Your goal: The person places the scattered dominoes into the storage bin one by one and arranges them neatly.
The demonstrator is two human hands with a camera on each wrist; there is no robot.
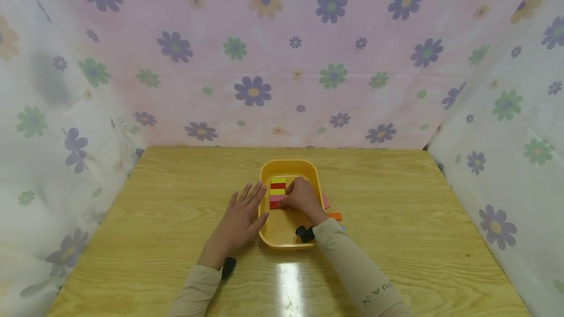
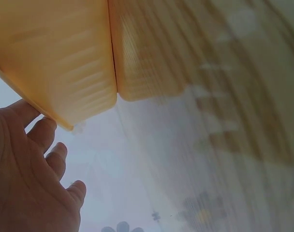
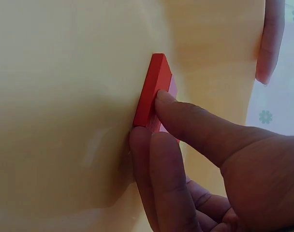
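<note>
A yellow plastic tray [image 1: 282, 246] stands on the table. Inside, along its left side, flat coloured blocks form a row: yellow [image 1: 278, 180], red, yellow and pink [image 1: 275, 198], with a red block [image 3: 154, 92] at the near end. My right hand [image 1: 303, 197] reaches into the tray and pinches that near red block between thumb and fingers; in the right wrist view it stands on edge against the pink one. My left hand [image 1: 238, 219] rests against the tray's left rim, fingers spread, holding no block. The left wrist view shows those fingertips at the tray's outer wall [image 2: 55, 63].
Right of the tray, partly hidden by it and my right arm, lie a pink block [image 1: 326, 201], an orange block [image 1: 335, 216] and a bluish piece [image 1: 342, 228]. The wooden table [image 1: 396, 199] is bounded by flowered cloth [image 1: 282, 53] at the back and sides.
</note>
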